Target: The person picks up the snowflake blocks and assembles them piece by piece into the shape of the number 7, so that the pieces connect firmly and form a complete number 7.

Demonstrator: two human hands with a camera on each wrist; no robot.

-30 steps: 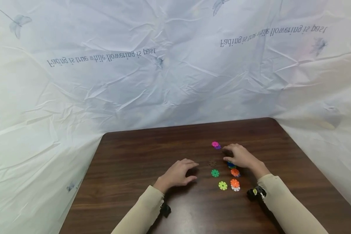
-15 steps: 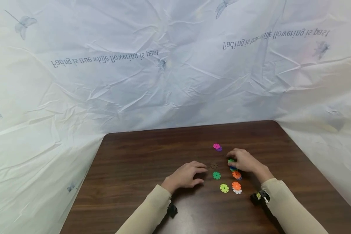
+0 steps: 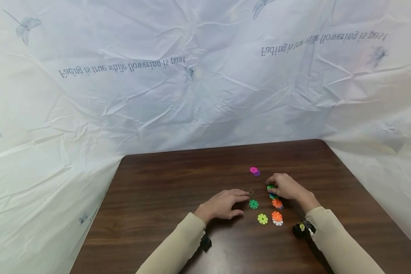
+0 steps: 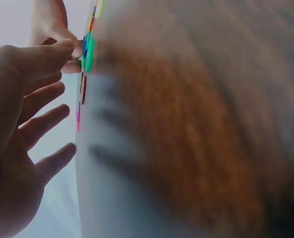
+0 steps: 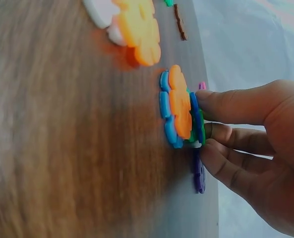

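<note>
Just beyond the green disc [image 3: 253, 204], fingertips of the left hand [image 3: 222, 204] cover part of a brown disc [image 3: 252, 193] whose outline fades into the table [image 3: 150, 205], and whether they touch it cannot be told. Right of the green disc, the right hand [image 3: 287, 187] partly hides a blue-and-green stack [image 3: 273, 196], its count unclear, while nearer the person a white disc [image 3: 278, 223] lies mostly under an orange disc [image 3: 276, 216], both blurred and cut off above in the right wrist view. Well nearer than the green disc, both sleeves [image 3: 178, 243] run out of the head view's bottom edge
</note>
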